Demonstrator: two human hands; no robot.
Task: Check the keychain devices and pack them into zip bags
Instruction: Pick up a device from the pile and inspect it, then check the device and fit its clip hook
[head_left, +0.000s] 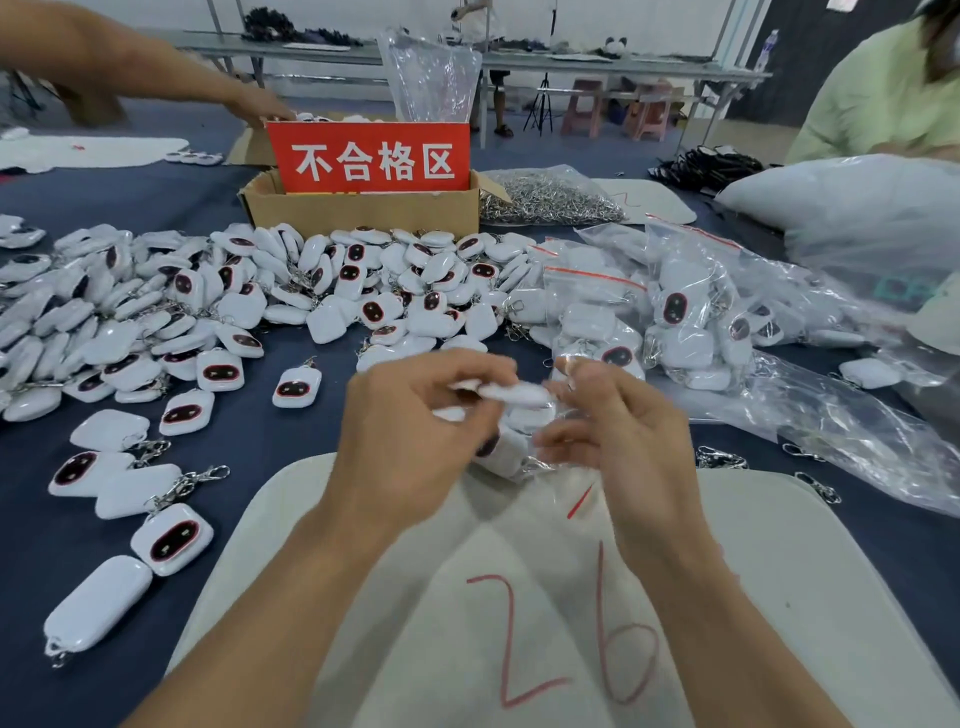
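A dark blue tablecloth (249, 467) covers the table, with a beige mat (779, 571) marked 26 at its near edge. Above the mat, the left hand (415, 431) pinches a white keychain device (511, 395), and the right hand (618, 431) grips a clear zip bag (545, 462) with curled fingers. A pile of devices (208, 301) lies far left, in front of a cardboard box (363, 208). Long tables (597, 65) cross the far room.

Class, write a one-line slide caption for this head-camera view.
Left hand pinches a white keychain device; right hand holds a clear zip bag, above a pad marked 26.
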